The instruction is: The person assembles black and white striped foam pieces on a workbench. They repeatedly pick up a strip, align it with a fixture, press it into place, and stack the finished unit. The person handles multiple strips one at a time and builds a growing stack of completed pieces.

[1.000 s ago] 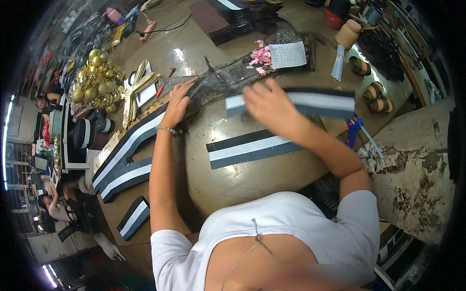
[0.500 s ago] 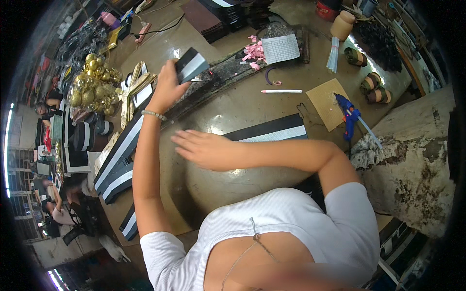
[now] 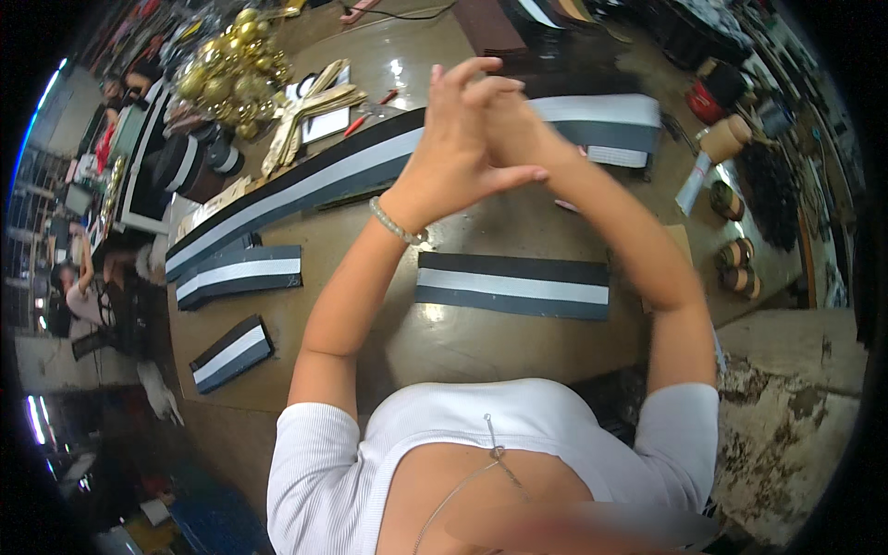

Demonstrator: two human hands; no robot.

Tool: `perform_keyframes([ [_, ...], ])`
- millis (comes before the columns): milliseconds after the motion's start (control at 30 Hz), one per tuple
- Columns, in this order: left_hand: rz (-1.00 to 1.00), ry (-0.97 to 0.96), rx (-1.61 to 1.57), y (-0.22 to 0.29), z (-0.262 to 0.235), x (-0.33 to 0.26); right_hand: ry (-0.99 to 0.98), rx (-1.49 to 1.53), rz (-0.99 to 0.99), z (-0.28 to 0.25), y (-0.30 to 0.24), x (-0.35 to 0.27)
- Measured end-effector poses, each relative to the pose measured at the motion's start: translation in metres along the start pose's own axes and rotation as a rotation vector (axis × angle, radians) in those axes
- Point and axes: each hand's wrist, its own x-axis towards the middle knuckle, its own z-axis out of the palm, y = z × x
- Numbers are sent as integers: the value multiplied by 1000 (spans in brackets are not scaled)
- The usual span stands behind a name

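Observation:
A long black, white and grey striped strip [image 3: 314, 176] runs across the table from the left to the far right, where its end stands up and bends. My left hand [image 3: 449, 139], with a beaded bracelet at the wrist, is over the strip's middle, thumb spread away from the raised fingers. My right hand [image 3: 518, 125] overlaps it from the right; its fingers are partly hidden, so its grip does not show. The strip passes out of sight behind both hands. Nearer me lies a short striped piece [image 3: 513, 287], flat on the table.
Other short striped pieces [image 3: 239, 268] lie at the left. Gold baubles [image 3: 227, 79] and a cream ribbon bow [image 3: 310, 116] sit at the back left. At the right are a tan spool [image 3: 726, 139], bundled cords [image 3: 737, 268] and a red container [image 3: 708, 104].
The strip's end, held up in my left hand before, now reaches the far right. My right hand has moved up and forward to meet my left hand. The view has shifted.

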Motion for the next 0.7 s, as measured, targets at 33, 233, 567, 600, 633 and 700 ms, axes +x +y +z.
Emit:
perform_keyframes([
  [33,-28,27,29,-16,-4,-8,35,0,-27,-18,16,-13],
  [233,-90,-56,183,-87,11,-42,-20,-141,-36,-62,73,-51],
  [567,-205,-295,122,-119,2,-44,-153,72,72,-10,88,-62],
  [600,-191,-319,131,-121,2,-45,-138,80,77,-5,88,-62],
  [633,-202,-362,167,-122,2,-46,-134,99,79,-2,88,-63],
  [700,-166,-366,197,-123,3,-50,-122,127,79,5,87,-64],
])
